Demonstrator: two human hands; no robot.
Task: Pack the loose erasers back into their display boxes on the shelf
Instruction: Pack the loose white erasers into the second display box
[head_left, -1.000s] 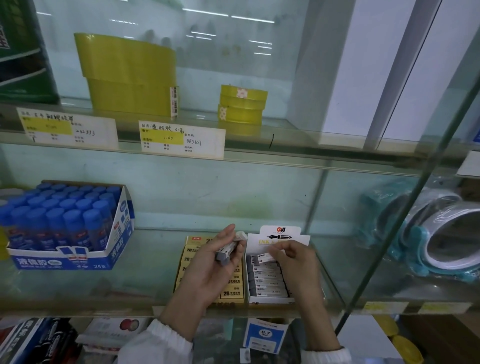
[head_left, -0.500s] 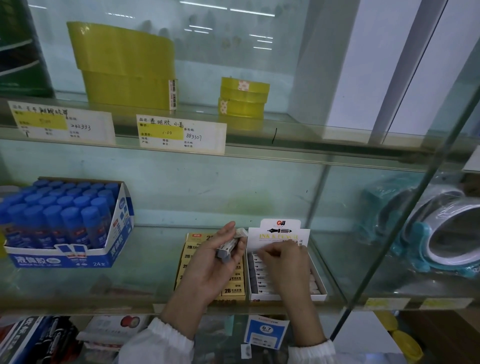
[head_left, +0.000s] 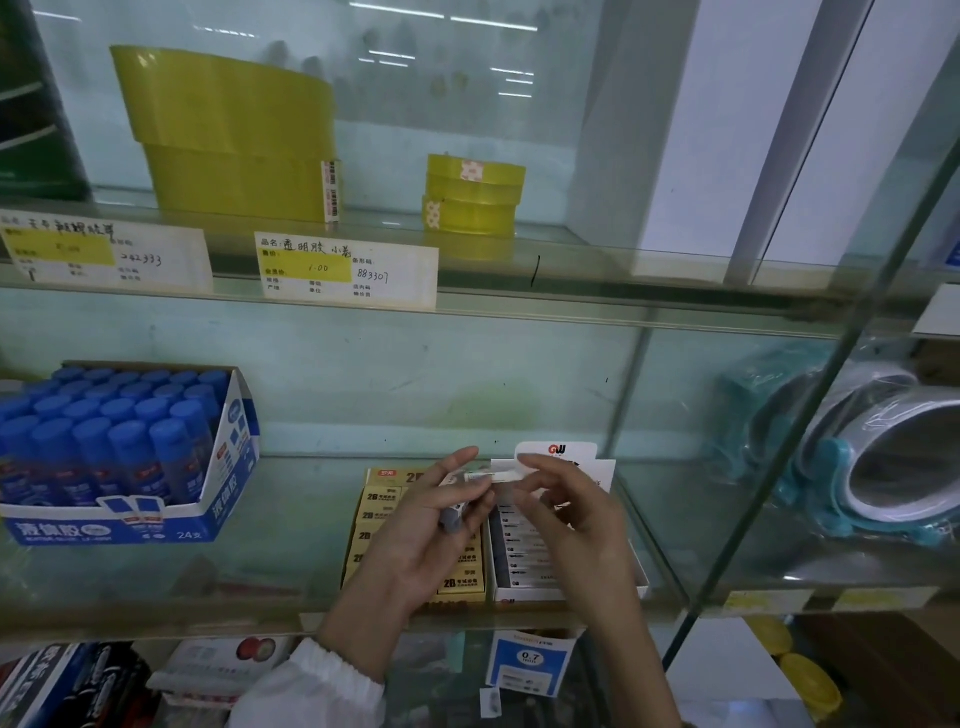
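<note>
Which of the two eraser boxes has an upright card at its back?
The white box, right of the yellow 2B box; the yellow one has none.

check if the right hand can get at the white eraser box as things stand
Probably yes: the right hand hangs just above the white eraser box, whose top is open, with nothing between them. It seems to pinch an eraser though, so it isn't free.
</note>
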